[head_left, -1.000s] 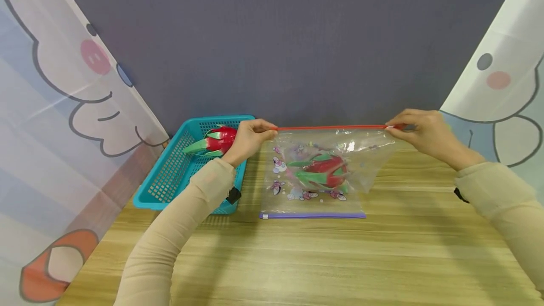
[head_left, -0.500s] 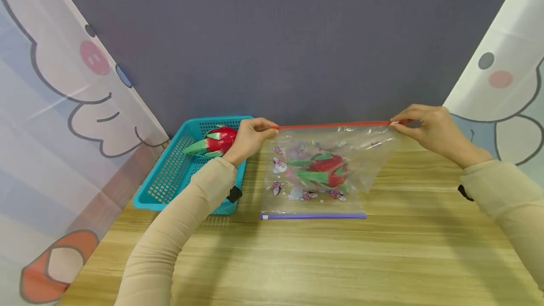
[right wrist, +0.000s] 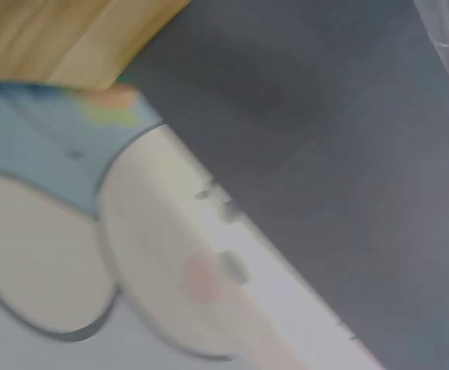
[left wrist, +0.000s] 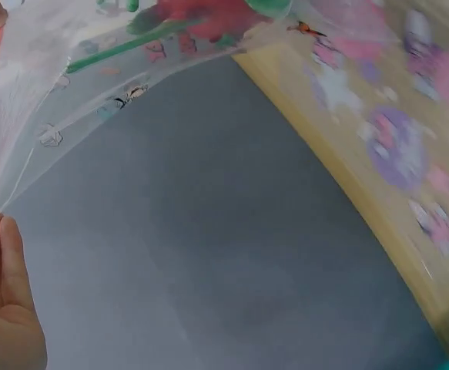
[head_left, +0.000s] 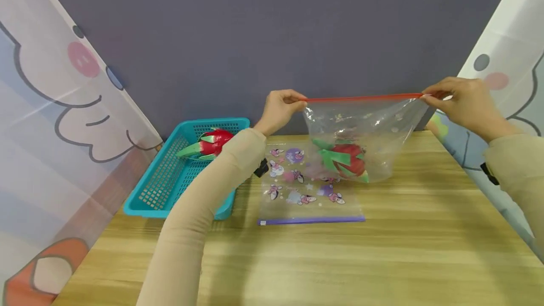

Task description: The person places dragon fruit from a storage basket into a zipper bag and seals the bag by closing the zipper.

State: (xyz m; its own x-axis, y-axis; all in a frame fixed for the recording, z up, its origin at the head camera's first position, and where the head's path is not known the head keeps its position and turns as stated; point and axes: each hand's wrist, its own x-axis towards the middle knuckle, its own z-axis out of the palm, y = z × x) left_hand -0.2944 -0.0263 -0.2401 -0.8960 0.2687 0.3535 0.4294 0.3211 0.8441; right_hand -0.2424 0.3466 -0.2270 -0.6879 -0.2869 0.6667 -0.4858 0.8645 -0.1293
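Observation:
A clear zip bag (head_left: 374, 136) with a red seal strip (head_left: 363, 98) hangs above the wooden table (head_left: 382, 259). My left hand (head_left: 282, 105) pinches the strip's left end and my right hand (head_left: 456, 100) pinches its right end. Inside the bag lies a red toy dragon fruit (head_left: 346, 159) with green leaves. In the left wrist view my fingers (left wrist: 5, 285) grip the bag's corner (left wrist: 24, 154), and the fruit (left wrist: 209, 15) shows through the plastic. The right wrist view shows only wall, curtain and table edge.
A second zip bag (head_left: 306, 192) with cartoon prints and a purple seal lies flat on the table. A teal basket (head_left: 170, 178) at the left holds another red dragon fruit (head_left: 210, 143). Printed curtains (head_left: 63, 122) hang on both sides; a grey wall is behind.
Both hands have lifted the red-sealed bag with the fruit up and to the right, off the printed bag that stays flat on the table.

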